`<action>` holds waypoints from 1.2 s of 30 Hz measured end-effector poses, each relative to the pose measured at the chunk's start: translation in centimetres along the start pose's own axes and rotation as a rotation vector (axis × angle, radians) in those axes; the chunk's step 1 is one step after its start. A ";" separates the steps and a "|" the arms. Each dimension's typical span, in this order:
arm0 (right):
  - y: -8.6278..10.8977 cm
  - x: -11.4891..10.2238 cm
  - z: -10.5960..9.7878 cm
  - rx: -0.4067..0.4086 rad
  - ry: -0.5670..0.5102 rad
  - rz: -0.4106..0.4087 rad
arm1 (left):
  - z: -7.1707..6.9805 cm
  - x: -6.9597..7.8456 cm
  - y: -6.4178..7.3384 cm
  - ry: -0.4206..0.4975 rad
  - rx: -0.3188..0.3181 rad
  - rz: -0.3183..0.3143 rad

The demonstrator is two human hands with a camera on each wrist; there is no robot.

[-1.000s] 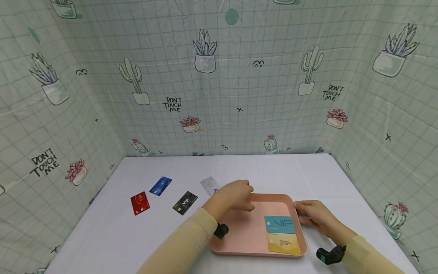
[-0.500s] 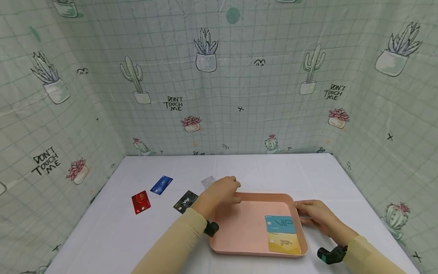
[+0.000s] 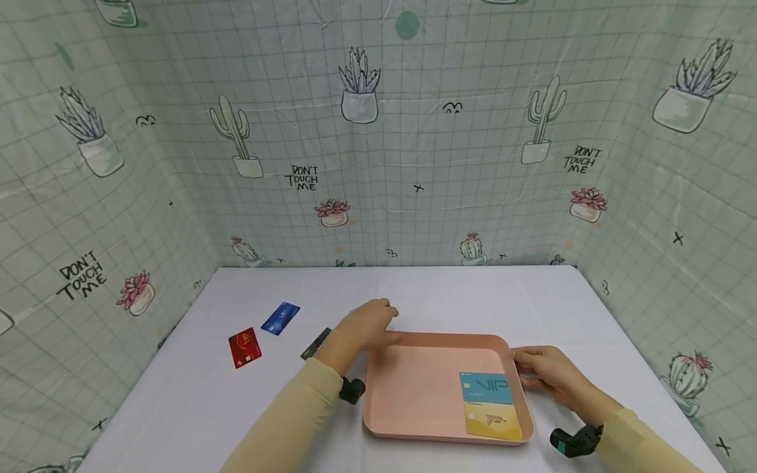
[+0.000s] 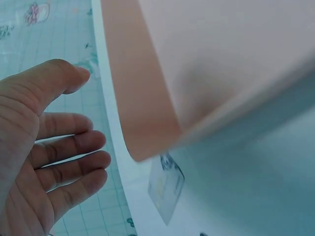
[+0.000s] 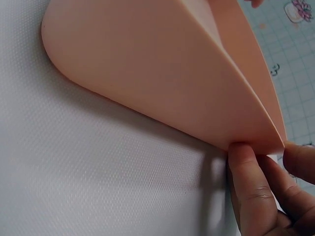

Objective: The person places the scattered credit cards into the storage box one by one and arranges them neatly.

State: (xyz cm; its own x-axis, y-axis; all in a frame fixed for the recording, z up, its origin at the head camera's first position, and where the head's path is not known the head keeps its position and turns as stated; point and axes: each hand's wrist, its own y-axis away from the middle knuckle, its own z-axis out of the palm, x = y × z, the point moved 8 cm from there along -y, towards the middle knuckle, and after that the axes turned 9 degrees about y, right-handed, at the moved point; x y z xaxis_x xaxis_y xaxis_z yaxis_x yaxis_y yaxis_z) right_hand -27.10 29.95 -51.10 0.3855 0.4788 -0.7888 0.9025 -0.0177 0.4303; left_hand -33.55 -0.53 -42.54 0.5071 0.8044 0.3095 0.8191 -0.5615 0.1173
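Note:
My left hand [image 3: 362, 328] reaches over the far left corner of the pink tray [image 3: 414, 430], palm down, its fingers loosely spread and holding nothing. In the left wrist view, a silvery card [image 4: 166, 189] lies on the white table just beyond the tray's corner; the hand hides it in the head view. My right hand [image 3: 550, 374] holds the tray at its far right corner, with fingertips [image 5: 243, 152] against the outer wall. A teal VIP card [image 3: 485, 387] and a yellow card [image 3: 492, 422] lie in the tray's right side.
On the table left of the tray lie a red card [image 3: 245, 348], a blue card [image 3: 280, 318] and a black card [image 3: 315, 345], the last partly behind my left hand. Around the white table [image 3: 177, 407] hangs a green grid cloth [image 3: 390, 151] printed with cacti.
My left hand has moved leftward from above the tray to its far left corner, now covering the silvery card and part of the black card. The right hand stays at the tray.

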 end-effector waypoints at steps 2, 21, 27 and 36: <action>0.0 -0.1 0.0 0.000 0.001 0.000 | -0.2 -0.5 0.3 0.009 0.006 -0.012; 0.0 -0.1 0.0 -0.010 0.000 -0.013 | -0.7 -4.9 2.4 0.094 0.096 -0.117; -0.1 -0.2 0.1 -0.012 0.002 -0.007 | -0.7 -7.3 3.3 0.086 0.101 -0.167; -0.1 -0.1 0.1 -0.019 -0.002 -0.008 | -0.3 -10.3 5.0 0.105 0.111 -0.232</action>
State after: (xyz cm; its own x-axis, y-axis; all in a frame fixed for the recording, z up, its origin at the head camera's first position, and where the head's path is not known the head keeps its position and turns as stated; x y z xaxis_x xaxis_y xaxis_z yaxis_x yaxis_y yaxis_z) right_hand -27.17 29.82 -51.10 0.3789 0.4768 -0.7932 0.9017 0.0027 0.4324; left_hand -34.69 -11.66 -44.86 0.2770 0.8812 0.3831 0.9373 -0.3356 0.0941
